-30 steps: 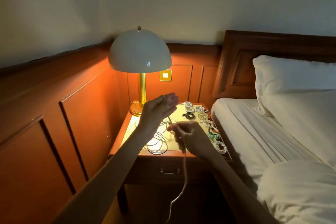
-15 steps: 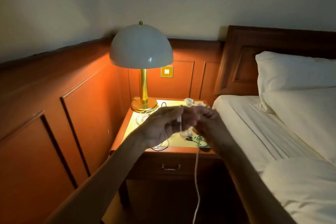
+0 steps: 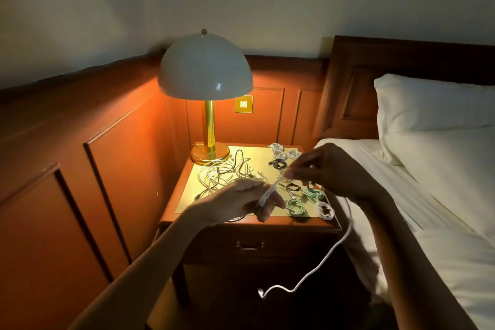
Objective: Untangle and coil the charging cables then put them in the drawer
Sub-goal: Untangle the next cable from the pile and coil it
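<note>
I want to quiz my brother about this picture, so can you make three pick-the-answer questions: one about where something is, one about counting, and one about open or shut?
1. Where is the tangled pile of cables? A on a chair; B on the nightstand beside the lamp base; C in a basket.
2. How many green coils are there? A none; B five; C two.
3. The drawer is: A shut; B pulled halfway out; C taken out.

Answers: 1 B, the tangle lies on the lit top by the lamp's gold foot. 2 C, two green coils sit near the front right corner. 3 A, its front sits flush under the top.
</note>
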A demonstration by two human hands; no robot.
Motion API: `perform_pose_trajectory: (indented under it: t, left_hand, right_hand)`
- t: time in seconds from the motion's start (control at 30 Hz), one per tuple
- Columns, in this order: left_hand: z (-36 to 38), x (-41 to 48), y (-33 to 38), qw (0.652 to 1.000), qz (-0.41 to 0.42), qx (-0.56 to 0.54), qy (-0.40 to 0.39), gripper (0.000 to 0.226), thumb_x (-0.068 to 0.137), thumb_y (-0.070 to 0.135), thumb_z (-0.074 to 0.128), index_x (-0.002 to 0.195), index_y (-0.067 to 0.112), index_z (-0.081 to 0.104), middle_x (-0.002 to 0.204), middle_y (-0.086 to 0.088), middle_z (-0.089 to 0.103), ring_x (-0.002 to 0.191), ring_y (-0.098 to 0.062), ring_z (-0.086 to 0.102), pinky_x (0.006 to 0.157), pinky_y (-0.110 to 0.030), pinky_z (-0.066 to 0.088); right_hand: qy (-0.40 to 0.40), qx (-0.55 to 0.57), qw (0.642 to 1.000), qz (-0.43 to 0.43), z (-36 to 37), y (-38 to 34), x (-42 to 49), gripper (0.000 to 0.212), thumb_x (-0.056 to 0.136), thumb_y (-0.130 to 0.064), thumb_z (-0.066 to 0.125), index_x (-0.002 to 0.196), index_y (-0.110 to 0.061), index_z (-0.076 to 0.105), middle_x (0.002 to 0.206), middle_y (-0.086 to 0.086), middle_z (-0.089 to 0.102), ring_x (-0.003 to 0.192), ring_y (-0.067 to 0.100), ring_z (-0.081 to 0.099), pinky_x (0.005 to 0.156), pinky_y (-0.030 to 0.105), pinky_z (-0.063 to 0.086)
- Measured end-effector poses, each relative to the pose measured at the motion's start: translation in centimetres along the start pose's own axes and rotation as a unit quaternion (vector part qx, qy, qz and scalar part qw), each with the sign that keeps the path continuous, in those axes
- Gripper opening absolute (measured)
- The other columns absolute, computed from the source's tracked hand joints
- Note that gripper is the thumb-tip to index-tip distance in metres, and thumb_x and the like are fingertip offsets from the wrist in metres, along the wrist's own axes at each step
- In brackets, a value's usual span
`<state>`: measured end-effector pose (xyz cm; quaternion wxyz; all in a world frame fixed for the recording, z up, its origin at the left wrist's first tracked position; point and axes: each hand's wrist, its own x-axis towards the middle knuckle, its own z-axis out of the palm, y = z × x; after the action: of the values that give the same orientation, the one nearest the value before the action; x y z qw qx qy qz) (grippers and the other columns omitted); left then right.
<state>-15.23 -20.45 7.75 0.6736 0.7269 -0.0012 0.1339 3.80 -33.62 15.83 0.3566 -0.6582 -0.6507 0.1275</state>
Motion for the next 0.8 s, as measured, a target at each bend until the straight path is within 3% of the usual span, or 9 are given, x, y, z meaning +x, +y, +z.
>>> perform_pose_trajectory:
  t: [0.13,0.27,0.33,0.4,0.43,0.5,0.6,0.7,0.8]
  left_hand:
    - [0.5,-0.7,1.6,0.962,0.04,-0.268,0.025,0.038,0.102,0.022,0.039,0.105,0.003,0.072,0.083,-0.008,0.062,0.073,-0.012,0.06,0.068,-0.02,0.052]
    - [1.1,0.9,1.4,0.831,0.08,-0.513,0.202,0.036,0.098,0.016,0.05,0.121,-0.01,0.06,0.1,-0.02,0.072,0.087,-0.022,0.074,0.073,-0.026,0.061]
    - [1.1,1.8,0.3,0.852,0.093,-0.424,0.294,0.032,0.099,0.013,0.052,0.118,-0.011,0.06,0.108,-0.024,0.071,0.098,-0.028,0.073,0.079,-0.028,0.061]
    - [0.7,1.9,-1.5,0.898,0.108,-0.149,0.4,0.029,0.1,0.011,0.054,0.118,-0.01,0.063,0.108,-0.02,0.073,0.102,-0.028,0.072,0.083,-0.028,0.059]
    - [0.4,1.7,-2.4,0.896,0.12,0.024,0.426,0.029,0.1,0.013,0.055,0.118,-0.008,0.065,0.107,-0.016,0.074,0.1,-0.024,0.073,0.082,-0.026,0.059]
    - [-0.2,1.1,-3.6,0.871,0.138,0.263,0.391,0.026,0.1,0.017,0.057,0.113,-0.001,0.071,0.105,-0.008,0.075,0.096,-0.014,0.074,0.079,-0.021,0.058]
    - [-0.2,-0.1,-3.7,0.901,0.09,0.367,0.212,0.019,0.101,0.013,0.054,0.099,0.007,0.072,0.094,0.006,0.074,0.085,0.002,0.07,0.074,-0.012,0.053]
    - [0.4,-1.2,-1.9,0.991,-0.021,0.124,0.042,0.032,0.106,0.014,0.038,0.109,-0.004,0.065,0.091,-0.002,0.072,0.085,-0.012,0.07,0.077,-0.021,0.054]
    - [0.4,-2.0,-0.1,0.989,-0.001,-0.143,-0.031,0.036,0.104,0.015,0.032,0.111,-0.006,0.06,0.089,-0.008,0.067,0.08,-0.015,0.065,0.075,-0.023,0.053]
  right_hand:
    - [0.051,0.225,0.972,0.052,3.3,0.7,-0.2,0.014,0.089,-0.028,0.068,0.091,-0.02,0.079,0.064,-0.005,0.065,0.047,0.005,0.046,0.044,0.018,0.034]
    - [0.095,0.353,0.92,0.142,10.2,0.4,-1.9,0.016,0.089,-0.038,0.065,0.091,-0.03,0.079,0.065,-0.001,0.06,0.047,0.013,0.037,0.041,0.022,0.028]
    - [0.103,0.306,0.934,0.15,12.0,0.2,-2.8,0.017,0.097,-0.029,0.062,0.095,-0.025,0.078,0.062,0.001,0.06,0.047,0.011,0.043,0.043,0.019,0.033]
    - [0.085,0.197,0.968,0.132,12.1,0.2,-3.4,0.017,0.098,-0.028,0.062,0.096,-0.022,0.078,0.059,-0.005,0.062,0.046,0.002,0.051,0.047,0.013,0.037]
    - [0.066,0.133,0.982,0.112,11.6,0.2,-3.6,0.015,0.097,-0.029,0.064,0.098,-0.021,0.077,0.061,-0.011,0.064,0.048,0.0,0.056,0.05,0.01,0.039]
    - [0.02,0.011,0.997,0.072,9.8,0.0,-3.4,0.016,0.094,-0.029,0.068,0.104,-0.02,0.077,0.077,-0.016,0.069,0.06,-0.004,0.062,0.058,0.007,0.043]
    - [-0.008,-0.108,0.993,0.039,6.0,-0.1,-1.9,0.02,0.088,-0.033,0.073,0.101,-0.018,0.078,0.078,-0.015,0.068,0.064,0.0,0.061,0.064,0.008,0.042]
    - [-0.015,-0.049,0.999,0.007,3.0,0.3,-0.5,0.012,0.082,-0.033,0.079,0.084,-0.02,0.078,0.061,-0.016,0.066,0.058,0.0,0.063,0.06,0.008,0.045]
    - [0.01,0.181,0.982,0.044,4.2,0.5,-0.7,0.012,0.085,-0.027,0.073,0.083,-0.015,0.076,0.061,-0.004,0.067,0.049,0.006,0.054,0.048,0.015,0.042]
